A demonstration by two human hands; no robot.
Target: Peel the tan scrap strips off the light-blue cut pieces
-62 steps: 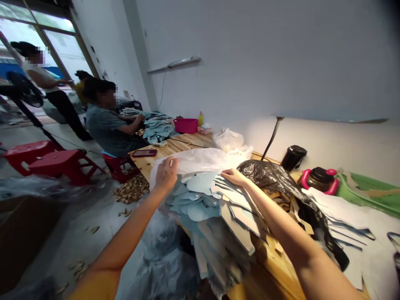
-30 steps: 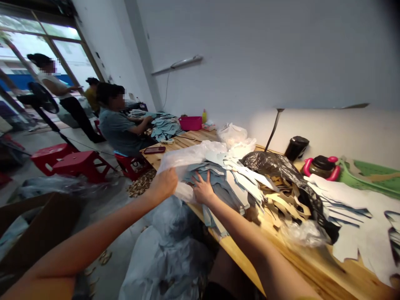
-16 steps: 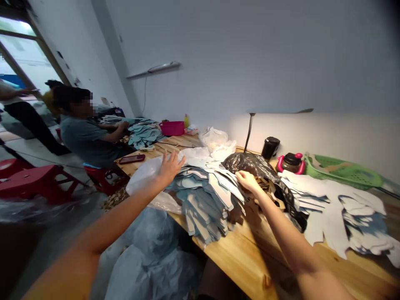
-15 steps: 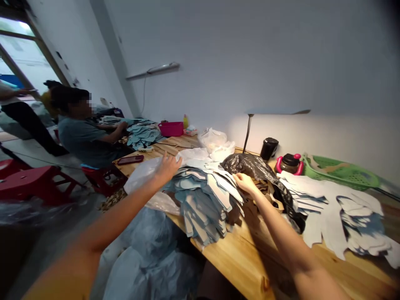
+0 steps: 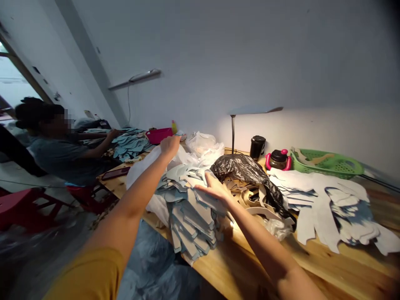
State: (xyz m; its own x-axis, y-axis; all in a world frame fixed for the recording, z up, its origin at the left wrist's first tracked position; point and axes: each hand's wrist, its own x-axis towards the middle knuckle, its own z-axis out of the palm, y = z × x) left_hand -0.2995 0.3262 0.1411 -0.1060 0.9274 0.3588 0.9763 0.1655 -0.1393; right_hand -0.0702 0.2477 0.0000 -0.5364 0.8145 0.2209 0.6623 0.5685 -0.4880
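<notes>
A tall, fanned stack of pale blue-grey cut pieces (image 5: 190, 221), which look like leather or fabric, leans at the table's front edge. My right hand (image 5: 215, 189) lies against the upper right of the stack, thumb and fingers apart, gripping nothing. Beyond the stack, my left hand (image 5: 170, 146) is raised with its fingers closed at a white plastic bag (image 5: 142, 168), seemingly gripping its edge; the fingertips are hidden. Part of the bag spreads under and behind the stack. Right of the stack, a black plastic bag (image 5: 240, 166) holds tan strips (image 5: 250, 193).
White cut pieces (image 5: 318, 204) lie on the wooden table (image 5: 228, 266) to the right. Behind stand a lamp (image 5: 233, 133), a black cup (image 5: 258, 146), a pink-handled jar (image 5: 278, 160) and a green basket (image 5: 340, 166). A co-worker (image 5: 62, 154) sits at left near red stools (image 5: 21, 208).
My left hand has risen and closed its fingers at the white bag. My right hand has moved left onto the stack and opened. The view has turned slightly right.
</notes>
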